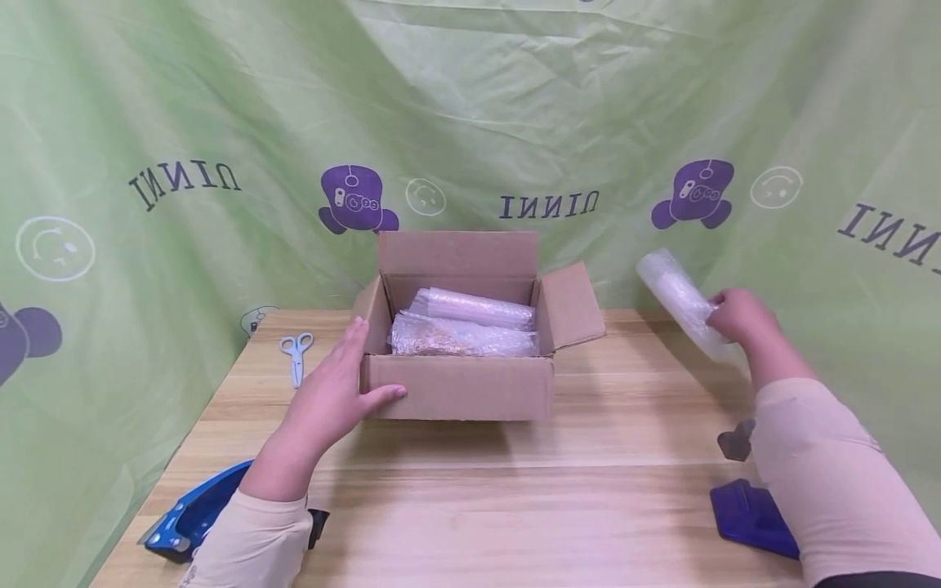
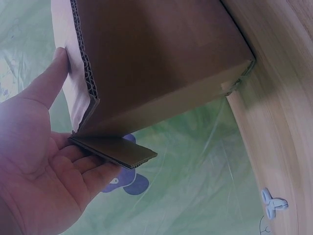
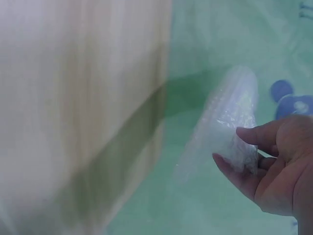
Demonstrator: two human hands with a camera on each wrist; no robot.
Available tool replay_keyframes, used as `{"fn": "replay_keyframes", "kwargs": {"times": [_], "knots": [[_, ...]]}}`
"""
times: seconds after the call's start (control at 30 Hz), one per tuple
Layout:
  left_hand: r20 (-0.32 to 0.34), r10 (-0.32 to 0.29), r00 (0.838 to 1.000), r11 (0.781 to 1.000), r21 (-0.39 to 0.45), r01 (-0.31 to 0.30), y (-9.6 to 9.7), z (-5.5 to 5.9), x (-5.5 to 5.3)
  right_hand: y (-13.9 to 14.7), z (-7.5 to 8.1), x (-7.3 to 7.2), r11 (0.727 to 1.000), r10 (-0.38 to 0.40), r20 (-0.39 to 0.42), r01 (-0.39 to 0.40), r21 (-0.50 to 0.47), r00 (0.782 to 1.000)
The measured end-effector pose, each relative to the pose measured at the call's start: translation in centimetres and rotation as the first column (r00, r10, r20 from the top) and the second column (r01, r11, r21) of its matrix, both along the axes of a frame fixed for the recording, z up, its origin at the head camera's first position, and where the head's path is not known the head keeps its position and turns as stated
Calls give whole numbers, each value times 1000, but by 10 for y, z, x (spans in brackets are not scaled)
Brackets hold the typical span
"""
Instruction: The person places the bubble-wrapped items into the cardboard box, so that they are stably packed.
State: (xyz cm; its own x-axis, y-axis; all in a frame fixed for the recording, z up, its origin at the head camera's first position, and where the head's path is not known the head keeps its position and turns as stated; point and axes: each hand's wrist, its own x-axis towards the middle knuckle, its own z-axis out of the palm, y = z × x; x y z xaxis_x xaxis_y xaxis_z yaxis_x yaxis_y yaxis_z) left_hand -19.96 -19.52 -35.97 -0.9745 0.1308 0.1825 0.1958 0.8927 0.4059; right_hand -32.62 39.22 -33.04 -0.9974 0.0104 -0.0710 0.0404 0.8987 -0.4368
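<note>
An open cardboard box [image 1: 459,390] stands near the back of the table. Two bubble-wrapped bundles [image 1: 481,309] lie inside it, the front one with something orange-brown showing through. My left hand [image 1: 331,388] holds the box's front left corner, thumb on the front flap and fingers along the left flap [image 2: 115,151]. Off to the right, my right hand [image 1: 742,316] grips a clear roll of bubble wrap [image 1: 676,294] by its lower part. In the right wrist view, thumb and fingers close round the bubble wrap [image 3: 234,112], which hangs tilted in the air.
Light blue scissors [image 1: 296,359] lie left of the box. A blue tape dispenser [image 1: 198,506] sits at the front left, partly under my left forearm. Near the right edge are a dark blue object [image 1: 753,518] and a small grey piece [image 1: 735,441], partly hidden by my sleeve.
</note>
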Motion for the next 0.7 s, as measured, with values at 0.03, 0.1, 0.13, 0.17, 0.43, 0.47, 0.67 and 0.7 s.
{"fn": "replay_keyframes", "kwargs": {"times": [0.03, 0.1, 0.13, 0.17, 0.43, 0.47, 0.67, 0.7], "knots": [[0, 1, 1000, 1000, -1, -1, 0, 0, 0, -3, 4, -1, 1000, 13, -12, -13, 8, 1000], [0, 2, 1000, 1000, -1, -2, 0, 0, 0, -10, 12, -2, 999, 38, -29, -37, 9, 999], [-1, 3, 1000, 1000, -1, -3, -1, 0, 0, -14, 16, -2, 999, 48, -45, -48, 13, 998], [-3, 4, 1000, 1000, -1, -4, -1, 0, 0, -19, 20, -2, 998, 56, -58, -55, 20, 997], [-3, 8, 1000, 1000, 3, -8, -1, 0, 0, -61, 53, 9, 996, 88, -165, -83, 38, 982], [-5, 8, 1000, 1000, 2, -8, -1, 0, 0, -68, 57, 11, 995, 96, -180, -91, 37, 979], [-20, -3, 1000, 1000, 3, 3, 0, -1, 0, -110, 86, 28, 985, 170, -273, -162, 52, 947], [-22, -5, 1000, 1000, 4, 5, 0, -1, 0, -117, 90, 31, 983, 184, -284, -175, 59, 941]]}}
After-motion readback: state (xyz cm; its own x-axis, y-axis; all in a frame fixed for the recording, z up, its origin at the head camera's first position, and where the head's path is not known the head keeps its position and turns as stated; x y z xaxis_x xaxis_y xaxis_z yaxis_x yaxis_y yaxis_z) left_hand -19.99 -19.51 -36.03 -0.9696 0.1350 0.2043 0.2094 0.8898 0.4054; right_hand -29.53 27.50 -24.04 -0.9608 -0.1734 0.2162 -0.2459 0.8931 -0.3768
